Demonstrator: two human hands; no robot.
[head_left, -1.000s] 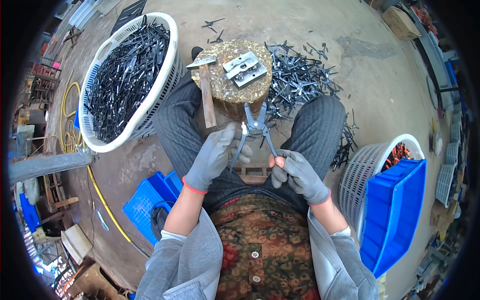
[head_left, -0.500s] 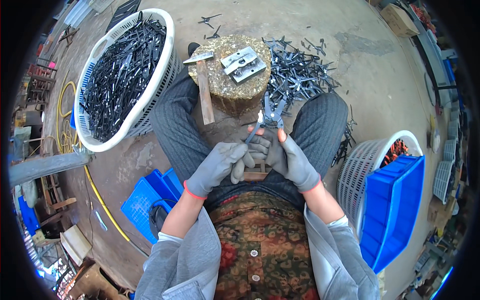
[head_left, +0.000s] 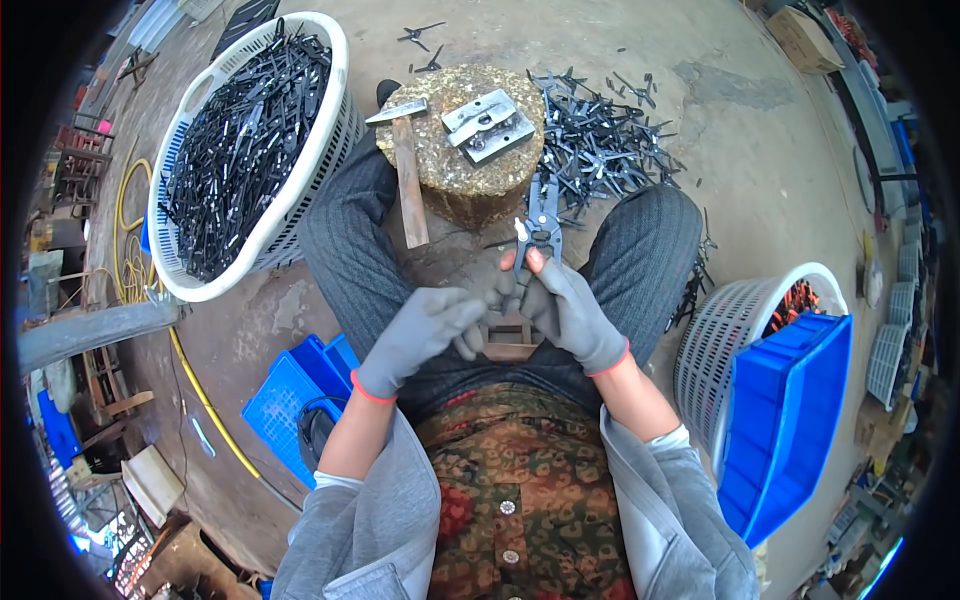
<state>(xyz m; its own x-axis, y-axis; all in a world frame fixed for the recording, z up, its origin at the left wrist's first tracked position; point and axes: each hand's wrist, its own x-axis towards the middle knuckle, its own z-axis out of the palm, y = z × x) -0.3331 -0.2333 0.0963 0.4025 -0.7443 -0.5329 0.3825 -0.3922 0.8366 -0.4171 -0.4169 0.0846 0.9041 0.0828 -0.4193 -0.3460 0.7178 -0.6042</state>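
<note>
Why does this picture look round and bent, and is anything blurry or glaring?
Head view: fisheye lens bends edges toward a dark rim; light is soft and even, without glare; the gloved right hand, pliers and wooden stump look sharp, while the rim is smeared.

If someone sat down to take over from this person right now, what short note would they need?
Right hand: gloved, holds a dark metal plier-like piece upright over the lap, thumb on it.
Left hand: gloved, beside the right, its fingers closed near the piece's lower end; a small part may be in them, too small to tell.
Hammer and metal plates lie on the stump.
A pile of similar pieces lies right of the stump; the white basket on the left is full of them.
Done or left: not clear which heap is finished.
</note>
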